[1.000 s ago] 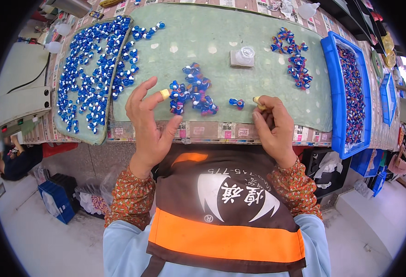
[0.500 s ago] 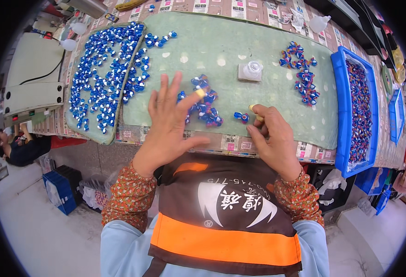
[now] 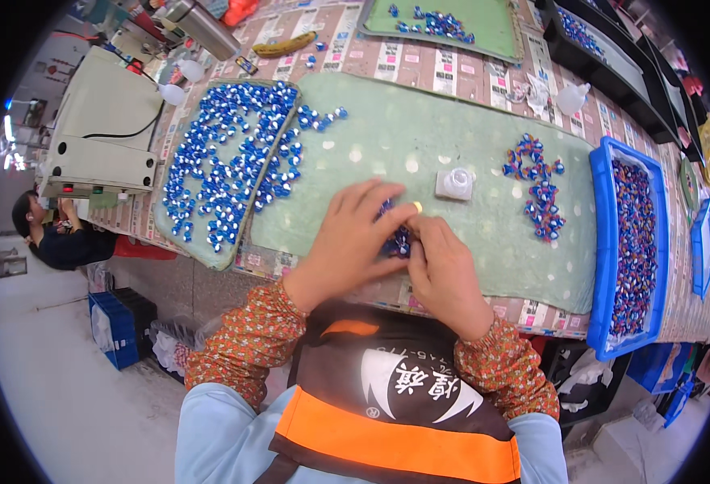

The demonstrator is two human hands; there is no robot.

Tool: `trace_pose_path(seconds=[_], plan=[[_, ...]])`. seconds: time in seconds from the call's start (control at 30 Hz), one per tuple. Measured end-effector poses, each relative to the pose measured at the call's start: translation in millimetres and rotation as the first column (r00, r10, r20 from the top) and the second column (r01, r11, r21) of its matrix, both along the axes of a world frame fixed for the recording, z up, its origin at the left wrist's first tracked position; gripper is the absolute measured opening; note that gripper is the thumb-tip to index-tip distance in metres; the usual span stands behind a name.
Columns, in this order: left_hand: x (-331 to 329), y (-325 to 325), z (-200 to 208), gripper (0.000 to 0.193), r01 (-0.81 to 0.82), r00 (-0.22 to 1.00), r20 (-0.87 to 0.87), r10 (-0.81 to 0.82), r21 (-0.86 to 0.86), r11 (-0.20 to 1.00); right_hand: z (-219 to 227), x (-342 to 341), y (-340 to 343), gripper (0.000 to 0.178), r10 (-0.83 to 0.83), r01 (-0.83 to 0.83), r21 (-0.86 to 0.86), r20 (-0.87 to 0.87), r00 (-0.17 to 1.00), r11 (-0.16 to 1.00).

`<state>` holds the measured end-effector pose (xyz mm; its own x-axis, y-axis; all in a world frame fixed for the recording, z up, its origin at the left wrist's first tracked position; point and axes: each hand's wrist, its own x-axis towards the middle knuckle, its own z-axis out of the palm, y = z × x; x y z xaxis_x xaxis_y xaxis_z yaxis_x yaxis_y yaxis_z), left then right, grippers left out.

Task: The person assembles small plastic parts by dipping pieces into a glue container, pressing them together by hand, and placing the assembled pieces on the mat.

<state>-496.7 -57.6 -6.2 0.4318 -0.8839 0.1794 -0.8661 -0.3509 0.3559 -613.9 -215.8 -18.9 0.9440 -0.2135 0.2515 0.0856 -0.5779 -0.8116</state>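
Note:
Both my hands meet over a small heap of shiny blue pieces with red and orange bits point(image 3: 399, 240) near the front of the green mat point(image 3: 532, 270). My left hand point(image 3: 343, 242) curves over its left side, fingers stretched and spread, slightly blurred. A yellow finger cover sits on one fingertip. Against the heap's right side, my right hand point(image 3: 448, 278) has its fingers bent and pressed together; their tips, and anything in them, are hidden. A small clear round container on a pale block point(image 3: 455, 184) stands beyond my right hand.
A board of blue and white pieces point(image 3: 234, 161) lies left. More multicoloured pieces point(image 3: 543, 211) lie right, before a filled blue tray point(image 3: 603, 258). A green tray point(image 3: 492, 36), a banana point(image 3: 285, 45) and a squeeze bottle point(image 3: 573, 98) are farther back. A person point(image 3: 64, 234) sits far left.
My hands have come together: the left moved right, the right moved left, around the pieces. The pieces are now gathered closer. The view has tilted up, showing more of the table's far side.

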Motion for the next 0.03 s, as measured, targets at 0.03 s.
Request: trace_pose_path(seconds=[0.03], plan=[[4.2, 0.1, -1.0, 0.077, 0.024, 1.000, 0.013, -0.025, 0.006, 1.000, -0.3, 1.3, -3.9, 0.027, 0.015, -0.015, 0.050, -0.002, 1.000, 0.999]])
